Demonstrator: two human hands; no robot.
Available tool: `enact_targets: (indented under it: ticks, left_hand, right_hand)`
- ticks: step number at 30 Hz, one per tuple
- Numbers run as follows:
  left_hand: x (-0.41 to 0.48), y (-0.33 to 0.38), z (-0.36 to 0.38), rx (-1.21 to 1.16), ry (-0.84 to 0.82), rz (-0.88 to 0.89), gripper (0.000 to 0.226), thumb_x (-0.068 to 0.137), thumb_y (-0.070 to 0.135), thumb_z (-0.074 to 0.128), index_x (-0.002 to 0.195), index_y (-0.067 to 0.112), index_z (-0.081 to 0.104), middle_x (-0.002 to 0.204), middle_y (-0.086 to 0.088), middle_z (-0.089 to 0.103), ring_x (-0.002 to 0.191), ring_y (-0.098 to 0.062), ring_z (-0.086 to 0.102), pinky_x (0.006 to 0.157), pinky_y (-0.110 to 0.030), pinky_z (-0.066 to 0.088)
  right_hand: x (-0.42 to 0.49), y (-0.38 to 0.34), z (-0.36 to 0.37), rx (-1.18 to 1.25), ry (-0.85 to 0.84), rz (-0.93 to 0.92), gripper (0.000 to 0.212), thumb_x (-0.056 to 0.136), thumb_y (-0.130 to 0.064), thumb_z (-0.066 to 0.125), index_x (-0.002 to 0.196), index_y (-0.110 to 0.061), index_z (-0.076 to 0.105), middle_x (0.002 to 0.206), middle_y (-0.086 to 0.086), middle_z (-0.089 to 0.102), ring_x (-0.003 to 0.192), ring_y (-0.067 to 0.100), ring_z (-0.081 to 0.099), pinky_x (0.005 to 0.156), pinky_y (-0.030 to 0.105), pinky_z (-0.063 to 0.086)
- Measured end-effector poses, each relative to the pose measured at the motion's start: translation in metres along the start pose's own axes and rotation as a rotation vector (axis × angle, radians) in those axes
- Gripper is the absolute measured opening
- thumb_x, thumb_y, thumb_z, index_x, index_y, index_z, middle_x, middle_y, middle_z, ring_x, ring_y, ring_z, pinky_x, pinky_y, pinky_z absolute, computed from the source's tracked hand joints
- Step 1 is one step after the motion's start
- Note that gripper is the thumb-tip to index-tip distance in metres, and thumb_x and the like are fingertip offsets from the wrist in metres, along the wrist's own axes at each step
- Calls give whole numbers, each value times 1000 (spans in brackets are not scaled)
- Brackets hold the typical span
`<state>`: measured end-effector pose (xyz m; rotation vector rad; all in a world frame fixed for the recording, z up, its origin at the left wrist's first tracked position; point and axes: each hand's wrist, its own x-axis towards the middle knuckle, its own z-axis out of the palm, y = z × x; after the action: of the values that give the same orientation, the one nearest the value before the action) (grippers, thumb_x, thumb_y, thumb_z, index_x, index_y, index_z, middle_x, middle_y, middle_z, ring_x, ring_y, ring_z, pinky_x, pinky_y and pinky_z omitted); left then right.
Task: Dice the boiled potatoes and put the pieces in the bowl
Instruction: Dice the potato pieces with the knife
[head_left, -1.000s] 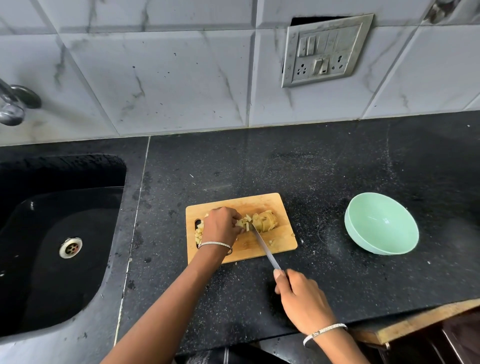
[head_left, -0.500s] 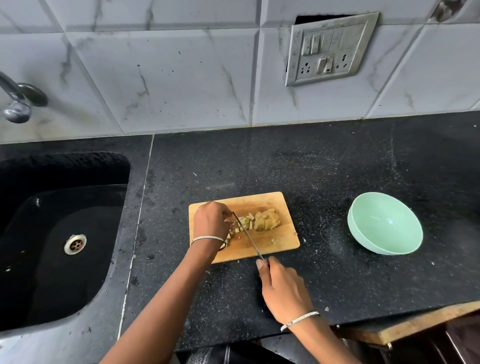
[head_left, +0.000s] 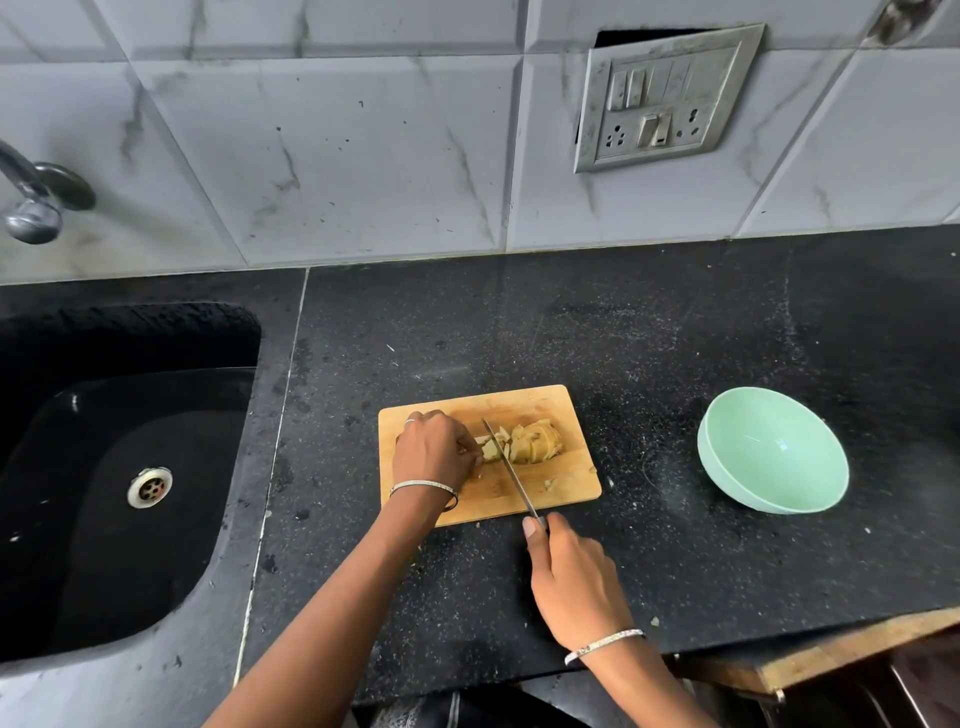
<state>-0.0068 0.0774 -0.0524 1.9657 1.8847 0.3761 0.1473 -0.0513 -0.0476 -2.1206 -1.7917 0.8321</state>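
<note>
Now left fingers (head_left: 464, 450) pinch the potato (head_left: 531, 442); right fingers (head_left: 540, 546) wrap the knife (head_left: 511, 474).

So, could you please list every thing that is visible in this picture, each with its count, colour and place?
potato: one, partly cut, yellow-brown, on the cutting board
cutting board: one, light wood, middle of the counter
knife: one, steel blade, over the board, against the potato
bowl: one, pale green, right of the board
counter: one, speckled black
sink: one, black, left
drain: one, metal, in the sink
tap: one, metal, upper left
switch panel: one, grey, on the wall
wall: white tiles, behind the counter
left hand: holds the potato, bangle on wrist
right hand: grips the knife, bangle on wrist
</note>
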Motion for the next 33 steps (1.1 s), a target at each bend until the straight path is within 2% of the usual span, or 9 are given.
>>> enact_targets:
  ticks: [5,11,16,19,22,26,30,33]
  left_hand:
    - [-3,-1,1,12,40,24,6,79,30,76,84,27,76,86,2,69,92,-23,53,71,-31,43]
    - [-4,7,2,-45,13,101,38,69,28,83,104,27,69,89,8,70,91,-19,55,75,-31,44]
    - [-4,9,5,-53,12,80,32,73,27,81,104,27,72,88,8,73,90,-17,57,77,-32,49]
    - [-4,6,5,-61,23,70,32,74,28,81,105,27,73,90,8,73,91,-17,57,75,-28,45]
    - [-5,6,4,-60,28,70,33,73,28,82,104,26,74,95,6,71,92,-17,56,71,-25,37]
    - [-6,7,4,-80,67,68,33,72,25,83,103,26,75,99,1,65,92,-18,56,70,-24,35]
    - [-9,7,7,-52,54,115,31,76,23,78,107,27,74,97,2,69,93,-21,55,75,-29,41]
    - [-10,7,10,-33,63,111,30,76,23,78,105,25,74,95,1,71,92,-23,58,77,-33,46]
  right_hand:
    - [6,0,-6,-49,46,43,34,104,-46,23,105,-23,48,93,6,67,91,33,66,63,39,38]
    - [11,0,-2,-45,-45,66,33,104,-43,25,101,-21,49,96,7,66,95,34,64,68,40,42]
    - [18,2,-7,104,-164,72,40,104,-43,29,97,-18,59,95,1,68,94,27,63,77,38,46]
    - [18,4,-11,116,-154,61,40,105,-42,30,96,-18,61,94,-1,69,94,24,62,81,38,47]
    - [17,7,-11,78,-93,51,39,104,-43,27,99,-21,58,94,0,69,93,26,64,76,38,46]
    - [16,10,-7,42,-70,57,37,104,-45,26,97,-23,55,91,3,67,92,30,64,69,37,41]
    - [14,8,-2,45,-81,30,38,104,-44,25,98,-22,55,92,2,67,91,28,64,71,38,44]
    - [12,6,0,57,-79,23,39,104,-43,25,99,-21,56,93,2,67,90,27,64,68,36,39]
